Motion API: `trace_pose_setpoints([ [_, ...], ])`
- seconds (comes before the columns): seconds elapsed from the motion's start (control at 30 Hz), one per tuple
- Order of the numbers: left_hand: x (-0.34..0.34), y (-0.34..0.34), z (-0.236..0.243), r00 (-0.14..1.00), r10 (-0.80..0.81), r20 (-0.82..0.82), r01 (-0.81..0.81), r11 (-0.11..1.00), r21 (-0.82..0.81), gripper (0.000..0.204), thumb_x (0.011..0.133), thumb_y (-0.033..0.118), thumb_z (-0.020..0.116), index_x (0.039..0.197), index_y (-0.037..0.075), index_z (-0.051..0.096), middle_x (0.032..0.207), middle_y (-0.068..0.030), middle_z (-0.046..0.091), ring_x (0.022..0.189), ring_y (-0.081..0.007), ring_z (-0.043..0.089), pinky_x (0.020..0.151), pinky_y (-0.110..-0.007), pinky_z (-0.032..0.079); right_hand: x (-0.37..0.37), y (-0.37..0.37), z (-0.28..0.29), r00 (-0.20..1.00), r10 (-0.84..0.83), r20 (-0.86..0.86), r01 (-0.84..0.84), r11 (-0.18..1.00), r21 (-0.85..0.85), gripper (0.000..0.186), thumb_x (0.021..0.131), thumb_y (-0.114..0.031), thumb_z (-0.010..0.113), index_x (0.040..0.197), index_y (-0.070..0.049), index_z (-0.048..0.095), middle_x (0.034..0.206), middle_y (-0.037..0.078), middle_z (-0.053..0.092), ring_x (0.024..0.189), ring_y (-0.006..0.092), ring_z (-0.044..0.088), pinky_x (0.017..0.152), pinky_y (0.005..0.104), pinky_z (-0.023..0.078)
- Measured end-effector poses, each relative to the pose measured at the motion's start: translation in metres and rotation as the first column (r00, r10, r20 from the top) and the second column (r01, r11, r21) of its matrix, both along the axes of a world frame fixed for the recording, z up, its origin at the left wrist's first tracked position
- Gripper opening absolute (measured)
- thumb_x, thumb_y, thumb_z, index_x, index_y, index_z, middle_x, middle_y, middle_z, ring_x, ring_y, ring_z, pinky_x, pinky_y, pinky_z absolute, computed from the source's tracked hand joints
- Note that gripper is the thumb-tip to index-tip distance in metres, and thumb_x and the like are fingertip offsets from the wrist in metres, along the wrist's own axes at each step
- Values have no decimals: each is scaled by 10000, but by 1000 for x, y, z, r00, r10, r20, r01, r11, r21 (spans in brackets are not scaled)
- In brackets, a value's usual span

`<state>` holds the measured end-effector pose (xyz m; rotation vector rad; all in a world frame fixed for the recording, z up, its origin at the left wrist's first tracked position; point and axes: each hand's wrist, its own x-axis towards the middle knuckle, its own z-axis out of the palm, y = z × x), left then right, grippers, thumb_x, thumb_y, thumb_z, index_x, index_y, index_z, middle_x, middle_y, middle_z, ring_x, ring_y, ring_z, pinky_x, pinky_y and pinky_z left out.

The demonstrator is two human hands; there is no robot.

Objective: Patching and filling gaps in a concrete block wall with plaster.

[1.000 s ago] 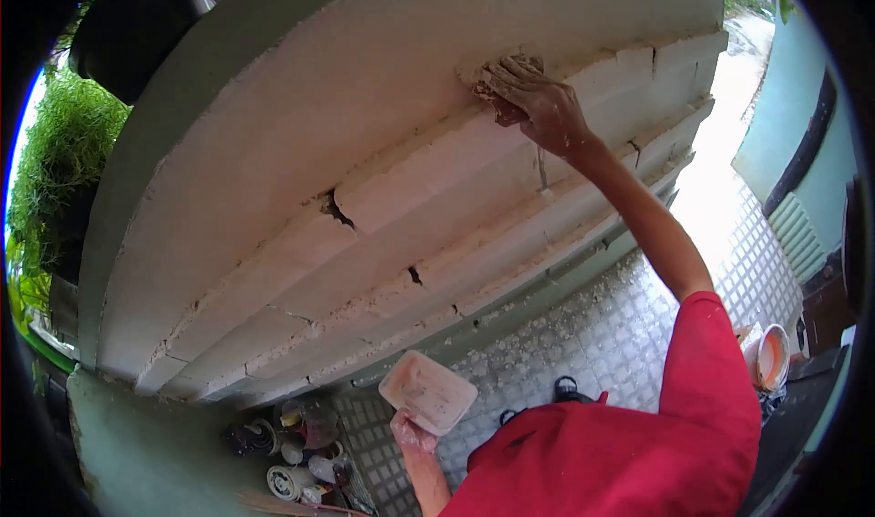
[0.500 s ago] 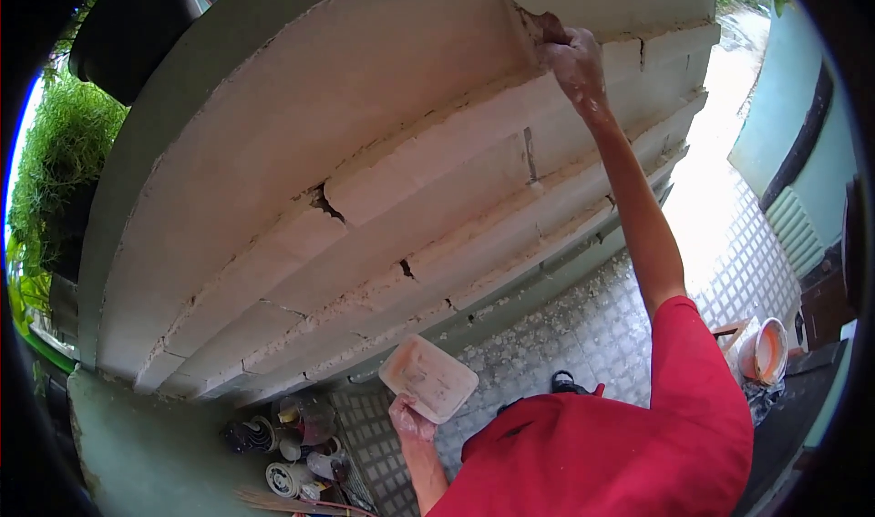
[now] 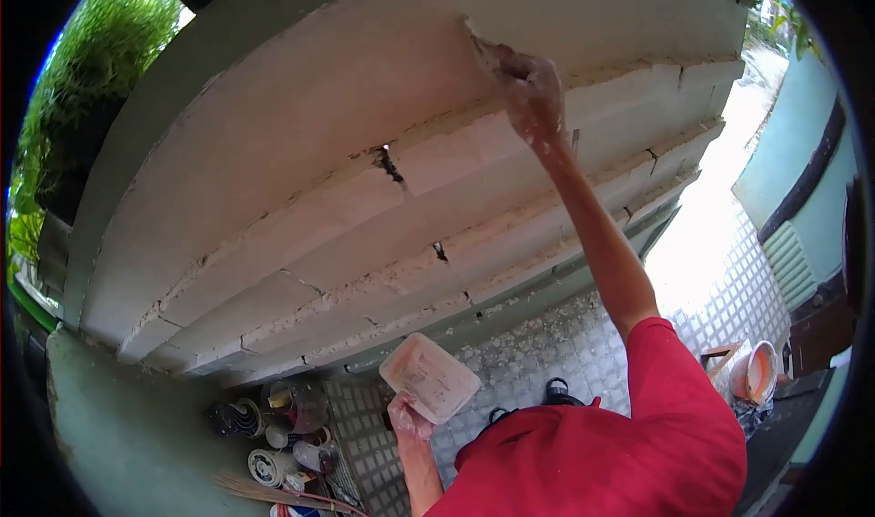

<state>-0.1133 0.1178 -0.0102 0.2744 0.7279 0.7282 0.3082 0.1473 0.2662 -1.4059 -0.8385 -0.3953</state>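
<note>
Scraper [image 3: 481, 48] juts leftward from the gripping right hand [image 3: 534, 93]; left hand [image 3: 409, 418] grasps a tub [image 3: 432, 376].

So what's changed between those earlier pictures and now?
The right hand, gripping its scraper, went right along the wall, then back left, now nearer the big crack. The view shifted too. Nothing was let go; the left hand still holds the tub.
</note>
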Motion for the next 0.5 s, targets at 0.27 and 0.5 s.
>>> trace_pose_setpoints([
  [0.27,-38,0,1,993,-8,120,1,998,61,694,662,55,467,1353,10,423,1295,-155,543,1212,-377,529,1024,-553,443,-78,44,-14,955,36,295,-46,999,28,402,757,-47,515,1119,-68,689,792,237,592,608,320,564,616,383,482],
  [0.5,-53,1,-3,990,20,140,-29,998,60,705,657,52,473,1359,8,419,1291,-153,544,1212,-375,525,1029,-556,436,-68,23,-15,949,-49,311,33,998,55,344,796,-51,598,1133,-23,662,1066,217,666,951,380,643,795,433,511],
])
